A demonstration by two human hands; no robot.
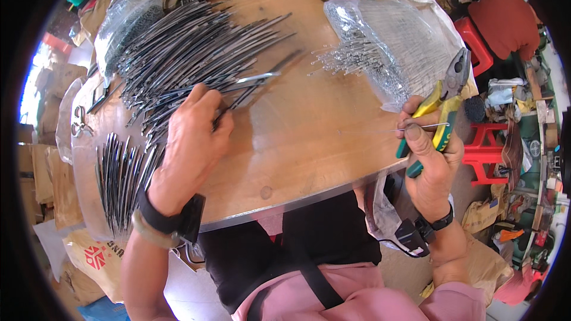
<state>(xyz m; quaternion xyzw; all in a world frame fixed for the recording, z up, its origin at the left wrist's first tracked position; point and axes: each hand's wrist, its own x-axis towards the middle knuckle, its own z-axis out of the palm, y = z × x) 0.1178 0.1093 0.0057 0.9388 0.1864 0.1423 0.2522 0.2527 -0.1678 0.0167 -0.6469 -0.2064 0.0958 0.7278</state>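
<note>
Free central tabletop (297, 154) (strips (178, 53) leftward)

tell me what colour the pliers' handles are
The pliers' handles are yellow with dark green ends, best seen in the head view.

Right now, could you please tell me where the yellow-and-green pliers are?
In the head view, the pliers are on the right, held in the person's right hand, near the clear plastic bag.
</note>
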